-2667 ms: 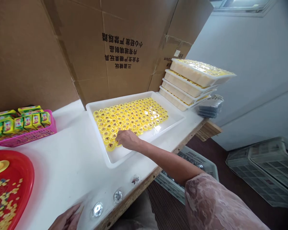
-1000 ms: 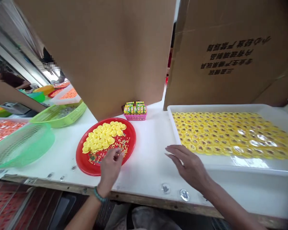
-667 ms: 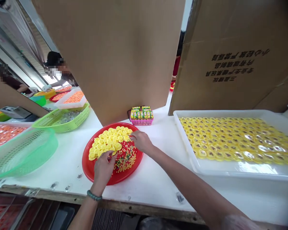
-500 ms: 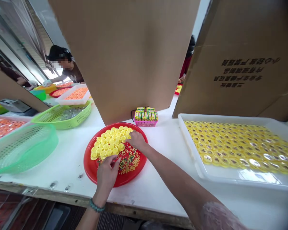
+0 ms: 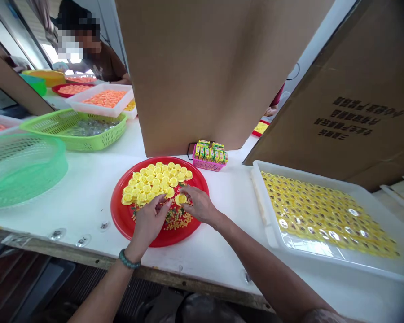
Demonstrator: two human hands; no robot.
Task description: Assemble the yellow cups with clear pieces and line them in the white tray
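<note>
While the right hand (image 5: pixel 202 206) pinches a yellow cup (image 5: pixel 181 199) over the red plate (image 5: pixel 118 211) near the surface's (image 5: pixel 229 242) front edge, the left hand's (image 5: pixel 150 222) grip is unclear. Yellow pieces (image 5: pixel 316 215) mostly fill the white tray (image 5: pixel 272 235); many cups (image 5: pixel 148 183) lie loose.

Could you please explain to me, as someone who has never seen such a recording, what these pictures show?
There is no machine here: the two bare hands belong to the person wearing the camera. Every picture comes from that one head camera, looking forward and down, and the last is the current one.

On the white table sits a round red tray with yellow discs and small loose pieces. Behind it is a pink basket of little boxes; to the right, a white tray holds rows of yellow pieces.

The right hand holds one yellow disc over the red tray. The left hand is pinched close by; whatever it may hold is too small to tell.
</note>
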